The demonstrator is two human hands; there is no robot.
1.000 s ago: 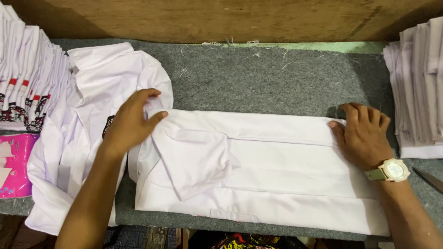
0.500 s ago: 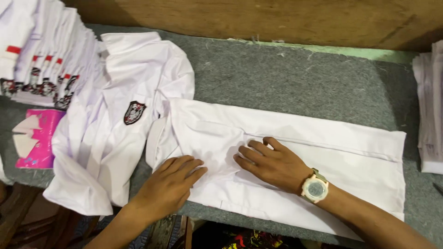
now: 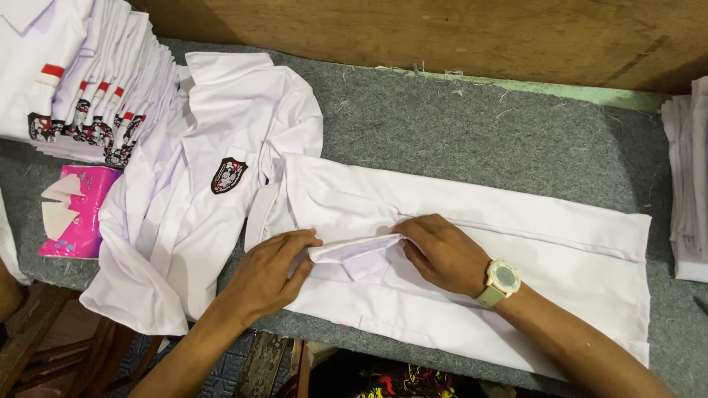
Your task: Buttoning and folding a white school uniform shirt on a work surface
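A white shirt lies folded into a long strip across the grey felt table. Its sleeve is lifted into a fold near the collar end. My left hand pinches the left side of that sleeve fold. My right hand, with a pale watch on the wrist, grips the fold's right side. Both hands sit near the table's front edge.
An unfolded white shirt with a dark badge lies to the left, partly hanging off the table. A stack of folded shirts stands at the far left, a pink packet below it. More white cloth is piled at the right edge.
Both hands came together at the shirt's collar end and took hold of the sleeve, raising it into a fold. My view has shifted left and closer.
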